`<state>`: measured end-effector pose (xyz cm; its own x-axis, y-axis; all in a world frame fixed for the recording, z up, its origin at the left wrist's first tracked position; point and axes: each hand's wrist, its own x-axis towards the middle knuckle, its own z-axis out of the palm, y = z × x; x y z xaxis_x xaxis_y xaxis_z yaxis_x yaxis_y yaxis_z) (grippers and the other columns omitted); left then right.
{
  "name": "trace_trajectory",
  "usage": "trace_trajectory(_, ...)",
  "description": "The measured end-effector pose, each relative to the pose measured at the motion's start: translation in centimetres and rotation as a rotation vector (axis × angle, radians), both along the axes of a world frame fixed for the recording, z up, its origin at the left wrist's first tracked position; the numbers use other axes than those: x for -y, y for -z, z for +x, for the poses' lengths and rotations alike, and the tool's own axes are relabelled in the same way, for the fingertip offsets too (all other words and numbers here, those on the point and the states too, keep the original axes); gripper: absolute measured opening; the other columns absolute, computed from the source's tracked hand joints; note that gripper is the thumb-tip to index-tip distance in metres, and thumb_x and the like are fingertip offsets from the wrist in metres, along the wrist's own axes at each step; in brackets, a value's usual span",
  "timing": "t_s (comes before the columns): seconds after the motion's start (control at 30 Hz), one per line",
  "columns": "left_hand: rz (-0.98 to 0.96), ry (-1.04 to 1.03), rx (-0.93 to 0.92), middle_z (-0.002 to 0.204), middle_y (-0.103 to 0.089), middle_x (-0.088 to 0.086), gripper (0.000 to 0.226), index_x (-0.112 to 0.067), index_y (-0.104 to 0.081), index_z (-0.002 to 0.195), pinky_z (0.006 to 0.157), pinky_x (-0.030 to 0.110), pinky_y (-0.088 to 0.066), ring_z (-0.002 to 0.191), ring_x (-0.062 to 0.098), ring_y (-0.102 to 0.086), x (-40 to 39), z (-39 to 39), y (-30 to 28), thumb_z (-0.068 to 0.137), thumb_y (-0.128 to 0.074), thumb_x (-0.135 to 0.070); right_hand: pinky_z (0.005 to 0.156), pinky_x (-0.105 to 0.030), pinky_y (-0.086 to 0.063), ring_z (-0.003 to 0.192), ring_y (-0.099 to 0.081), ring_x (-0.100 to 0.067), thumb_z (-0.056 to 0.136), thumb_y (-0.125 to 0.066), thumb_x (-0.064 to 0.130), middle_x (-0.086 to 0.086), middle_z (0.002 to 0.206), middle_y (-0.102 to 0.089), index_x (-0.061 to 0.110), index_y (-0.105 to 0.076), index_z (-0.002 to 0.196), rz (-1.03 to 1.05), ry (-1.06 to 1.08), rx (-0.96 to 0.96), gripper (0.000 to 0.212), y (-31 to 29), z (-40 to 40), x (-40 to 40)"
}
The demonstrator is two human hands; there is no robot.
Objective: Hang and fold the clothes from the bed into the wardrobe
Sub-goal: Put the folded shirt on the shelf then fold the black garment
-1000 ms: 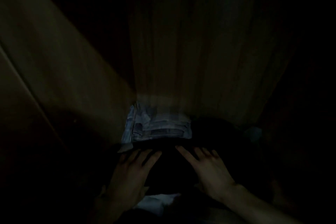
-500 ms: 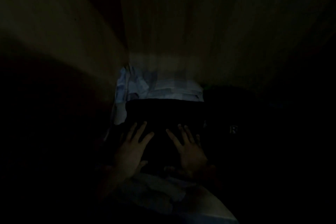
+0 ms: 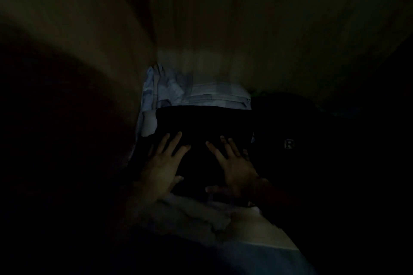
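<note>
The view is very dark, inside a wardrobe compartment. A folded black garment (image 3: 201, 123) lies on a stack of folded pale blue clothes (image 3: 214, 96) against the wooden back wall (image 3: 245, 29). My left hand (image 3: 163, 167) and my right hand (image 3: 237, 165) lie flat on the black garment with fingers spread and straight, side by side. A pale cloth (image 3: 201, 212) shows beneath the black garment, near my wrists.
The wardrobe's left side wall (image 3: 78, 29) stands close to the stack. To the right lies another dark garment with a small white "R" label (image 3: 288, 143). A bit of green (image 3: 257, 94) peeks out behind it. Everything else is in shadow.
Since a second ago my hands and the black garment have gone deeper into the compartment, toward the pale blue stack. Over the last half second the hands stay flat and still.
</note>
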<state>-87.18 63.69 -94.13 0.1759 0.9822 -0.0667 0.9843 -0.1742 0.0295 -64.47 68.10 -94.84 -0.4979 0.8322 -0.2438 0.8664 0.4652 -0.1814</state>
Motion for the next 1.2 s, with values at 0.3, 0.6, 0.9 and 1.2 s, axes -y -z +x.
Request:
trace_trajectory(0.3, -0.186, -0.037, 0.092, 0.165, 0.015, -0.005, 0.085, -0.034, -0.019, 0.153, 0.118, 0.059, -0.008, 0.152, 0.024, 0.012, 4.2, 1.8, -6.3, 0.084, -0.063, -0.057, 0.116, -0.050, -0.028, 0.148, -0.014, -0.029, 0.079, -0.063, 0.067, -0.005, 0.162, -0.013, 0.039, -0.010, 0.153, -0.089, 0.054, -0.203, 0.095, -7.4, 1.6, 4.0)
trace_trajectory(0.6, -0.120, -0.029, 0.214, 0.165, -0.009, -0.002, 0.068, -0.032, -0.022, 0.154, 0.120, 0.048, -0.019, 0.151, 0.022, -0.009, 10.9, 7.0, -30.1, 0.096, -0.040, -0.061, 0.115, -0.055, -0.022, 0.147, -0.014, -0.029, 0.093, -0.048, 0.055, -0.004, 0.161, -0.018, 0.029, -0.020, 0.153, 0.012, 0.107, -0.193, 0.071, -30.1, 2.4, 12.7)
trace_trajectory(0.9, -0.038, -0.137, 0.286, 0.161, -0.026, -0.005, 0.051, -0.028, -0.039, 0.147, 0.119, 0.033, -0.017, 0.145, 0.018, -0.023, 17.2, 9.3, -53.2, 0.103, -0.029, -0.051, 0.111, -0.050, -0.030, 0.138, -0.028, -0.028, 0.097, -0.045, 0.050, -0.003, 0.154, -0.031, 0.038, -0.023, 0.151, -0.043, 0.094, -0.237, 0.060, -52.9, 5.6, 17.6)
trace_trajectory(1.2, -0.059, -0.242, 0.302, 0.149, -0.043, -0.005, 0.043, -0.029, -0.047, 0.141, 0.111, 0.028, -0.028, 0.133, 0.018, -0.039, 25.4, 10.2, -70.7, 0.105, -0.029, -0.043, 0.112, -0.050, -0.029, 0.140, -0.027, -0.029, 0.094, -0.045, 0.056, -0.005, 0.155, -0.028, 0.036, -0.021, 0.151, -0.085, 0.061, -0.218, 0.065, -70.3, 7.0, 23.9)
